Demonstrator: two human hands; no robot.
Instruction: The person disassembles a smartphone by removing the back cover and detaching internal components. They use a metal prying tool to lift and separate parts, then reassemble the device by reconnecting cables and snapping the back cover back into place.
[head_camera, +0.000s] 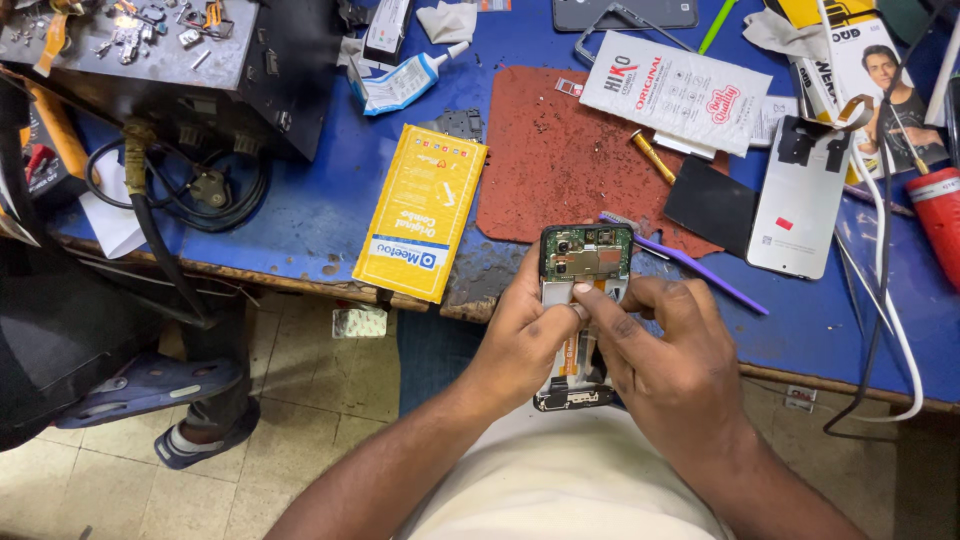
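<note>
The left hand (525, 325) has its grip pressed around the left edge of an opened smartphone with its back cover off, dark circuit board and camera modules showing at the top (585, 252), fingers curled behind the body and the thumb lying over the middle of the exposed interior. The right hand (665, 350) comes in from the other side, its grip pinched together with the forefinger tip pressing on the phone's inside just below the circuit board; whether anything small sits between those fingertips cannot be told. The phone is held upright in the air just in front of the near edge of the blue-topped, worn wooden desk (300, 215), above the person's lap, its lower end hidden behind the hands.

Just behind the phone on the desk lies a purple plastic brush-like tool (700, 268), resting across the corner of a rust-red rough work mat (560, 160). To the left of the phone, a flat yellow and blue cardboard package (422, 210) overhangs the desk edge. To the right, a pale silver phone back cover (800, 200) lies beside a small black square sheet (710, 205), with a white cable (893, 300) curving past. Farther back sit a white printed pouch (678, 92) and a white glue tube (408, 80). At far left, a dark blue sandal (150, 385) rests on the tiled floor.
</note>
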